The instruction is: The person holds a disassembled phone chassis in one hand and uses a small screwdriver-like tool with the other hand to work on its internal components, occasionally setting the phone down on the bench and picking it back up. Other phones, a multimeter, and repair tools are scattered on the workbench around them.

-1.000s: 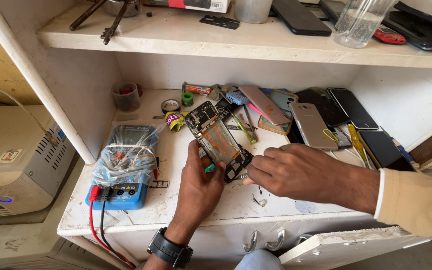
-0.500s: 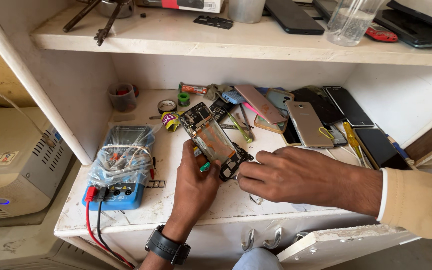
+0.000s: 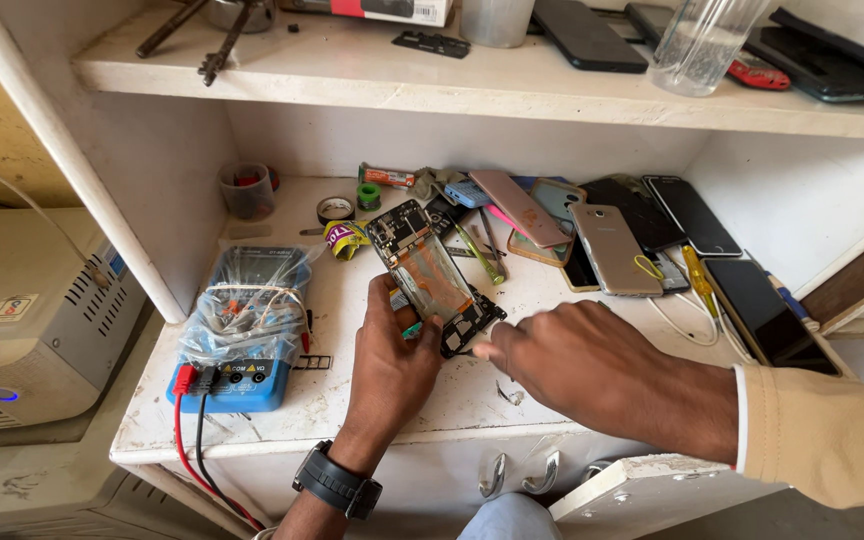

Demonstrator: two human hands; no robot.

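A: What's hidden?

B: Lower end of the opened phone (image 3: 430, 275) sits behind the left hand (image 3: 392, 360). Can't make out the small green piece (image 3: 411, 329) at the thumb. The right hand (image 3: 582, 362) shows its back to the camera, so its fingertips are mostly out of sight. The multimeter (image 3: 242, 345) is wrapped in a clear bag, face blurred. Bottle (image 3: 704, 42) on the upper shelf (image 3: 352, 70) is cut off at the top.

A: Hand poses?

B: Left comes up from below, watch (image 3: 337, 485) on the wrist, fingers clamped on the phone's lower part, holding it tilted above the bench (image 3: 382, 390), exposed insides up. Right comes in from the right, tan sleeve (image 3: 822, 435), palm down, fingers loosely curled and slightly apart, tips just beside the phone's dark bottom corner. Can't tell if they touch it or pinch anything.

A: Surroundings?

B: Pile of phones (image 3: 592, 235) behind on the bench, tape rolls (image 3: 337, 210) near the back wall, red and black leads (image 3: 192, 440) hanging off the front edge.
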